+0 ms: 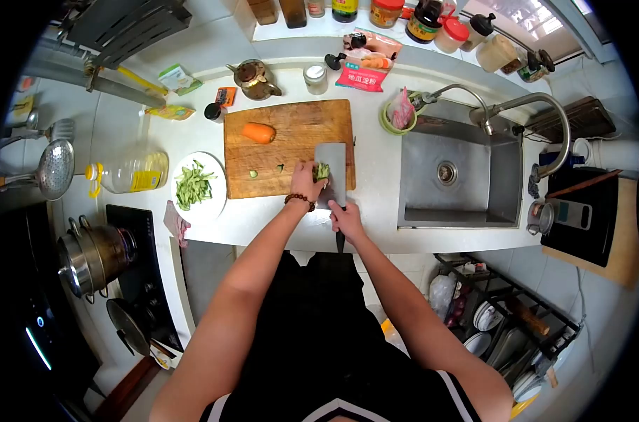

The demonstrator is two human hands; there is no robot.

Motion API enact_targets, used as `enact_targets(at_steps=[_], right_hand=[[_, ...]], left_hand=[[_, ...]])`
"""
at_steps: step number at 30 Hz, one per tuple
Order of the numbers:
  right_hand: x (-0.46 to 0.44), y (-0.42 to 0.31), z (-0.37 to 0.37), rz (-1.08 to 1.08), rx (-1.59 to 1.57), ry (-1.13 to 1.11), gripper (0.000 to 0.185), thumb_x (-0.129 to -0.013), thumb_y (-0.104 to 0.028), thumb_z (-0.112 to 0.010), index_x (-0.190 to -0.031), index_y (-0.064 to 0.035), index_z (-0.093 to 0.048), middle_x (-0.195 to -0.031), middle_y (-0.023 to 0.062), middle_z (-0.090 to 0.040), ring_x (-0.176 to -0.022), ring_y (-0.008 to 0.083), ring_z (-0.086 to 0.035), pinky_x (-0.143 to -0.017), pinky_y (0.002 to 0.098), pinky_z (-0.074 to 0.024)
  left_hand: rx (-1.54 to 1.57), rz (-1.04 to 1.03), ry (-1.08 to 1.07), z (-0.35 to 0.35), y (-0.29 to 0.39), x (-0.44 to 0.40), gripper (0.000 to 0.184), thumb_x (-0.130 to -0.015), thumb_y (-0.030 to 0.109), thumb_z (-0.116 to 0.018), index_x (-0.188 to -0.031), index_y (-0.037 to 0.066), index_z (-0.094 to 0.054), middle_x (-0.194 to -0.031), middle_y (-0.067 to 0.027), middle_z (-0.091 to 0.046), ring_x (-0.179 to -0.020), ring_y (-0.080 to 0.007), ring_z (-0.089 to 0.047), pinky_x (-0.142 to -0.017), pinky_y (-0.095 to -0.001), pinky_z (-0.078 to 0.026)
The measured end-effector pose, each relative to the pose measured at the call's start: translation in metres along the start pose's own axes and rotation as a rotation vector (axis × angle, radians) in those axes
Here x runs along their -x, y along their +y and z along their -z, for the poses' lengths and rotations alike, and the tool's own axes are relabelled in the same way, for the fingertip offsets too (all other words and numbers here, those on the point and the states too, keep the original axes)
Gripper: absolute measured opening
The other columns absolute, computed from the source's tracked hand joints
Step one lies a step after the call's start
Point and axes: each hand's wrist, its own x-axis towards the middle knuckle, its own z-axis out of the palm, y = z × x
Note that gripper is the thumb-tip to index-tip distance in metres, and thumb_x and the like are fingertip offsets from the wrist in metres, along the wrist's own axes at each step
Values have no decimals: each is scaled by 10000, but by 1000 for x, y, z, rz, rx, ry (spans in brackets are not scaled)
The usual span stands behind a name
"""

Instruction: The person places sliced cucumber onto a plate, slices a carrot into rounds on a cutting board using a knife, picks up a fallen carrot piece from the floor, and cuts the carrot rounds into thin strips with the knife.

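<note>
My right hand [347,219] grips the dark handle of a cleaver [331,153], its wide blade lying flat over the right part of the wooden cutting board [291,116]. Sliced green pieces, which look like cucumber [323,171], sit on the blade. My left hand [307,181], with a beaded bracelet at the wrist, has its fingers curled against these slices. A peeled carrot piece [258,133] lies at the board's upper left, and small green scraps [253,174] are near its lower edge. On the left, a white plate [220,192] holds a heap of green strips [194,184].
A sink [446,200] with a curved faucet [562,119] is at the right, beside a green bowl [388,127]. Behind the board stand a teapot [253,79], a jar [315,79] and a starch bag [362,77]. An oil bottle [130,174] and a pot on a stove [87,257] are left.
</note>
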Motion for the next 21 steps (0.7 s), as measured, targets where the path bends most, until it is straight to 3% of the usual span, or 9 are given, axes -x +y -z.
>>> enact_targets(at_steps=[3, 4, 10, 15, 17, 19, 21], right_hand=[[13, 18, -51, -4, -32, -57, 222, -1000, -227, -660, -894, -44, -594, -604, 32, -529, -429, 106, -442, -390, 281, -363], [-2, -15, -6, 59, 81, -16, 224, -1000, -223, -658, -890, -39, -594, -595, 32, -523, -426, 107, -444, -389, 284, -362], [17, -21, -100, 104, 346, -116, 267, -989, -220, -654, -823, -17, -602, -576, 31, -538, -421, 117, -466, -399, 298, -378], [18, -9, -201, 154, 431, -219, 297, -989, -226, -659, -779, -36, -569, -548, 18, -512, -404, 112, -464, -385, 292, -362], [17, -5, -232, 224, 544, -203, 295, -990, -225, -656, -784, -32, -572, -557, 22, -523, -408, 113, -468, -391, 290, -367], [11, 2, -243, 249, 543, -150, 297, -994, -225, -655, -786, -29, -572, -566, 22, -526, -412, 116, -468, -393, 289, -367], [9, 3, -242, 224, 532, -56, 288, -998, -223, -656, -797, -30, -583, -570, 20, -522, -413, 114, -464, -392, 289, -363]], left_hand=[[-22, 4, 58, 39, -29, 21, 469, -721, 128, -865, -1118, 20, -641, -1089, -191, -619, -1011, -374, -629, -886, -445, -525], [100, -42, 90, -1, -3, -6, 456, -726, 118, -859, -1114, 14, -642, -1076, -191, -623, -1006, -373, -630, -883, -441, -527], [88, -40, 219, 94, -65, 23, 396, -785, 113, -829, -1111, -6, -638, -1026, -177, -634, -865, -293, -669, -755, -389, -556], [4, 8, 401, 188, -166, 50, 282, -800, 34, -726, -1070, 20, -646, -1044, -202, -651, -982, -402, -624, -886, -472, -503], [-45, 124, 400, 215, -217, 55, 291, -798, 15, -719, -1082, 16, -654, -1066, -201, -662, -1010, -394, -633, -905, -471, -506], [-1, 133, 384, 233, -248, 52, 324, -814, 6, -701, -1135, 17, -663, -1126, -202, -680, -1087, -374, -632, -966, -451, -496], [-71, 98, 339, 251, -273, 48, 316, -846, 26, -696, -1160, 29, -663, -1127, -178, -690, -1050, -368, -657, -936, -444, -525]])
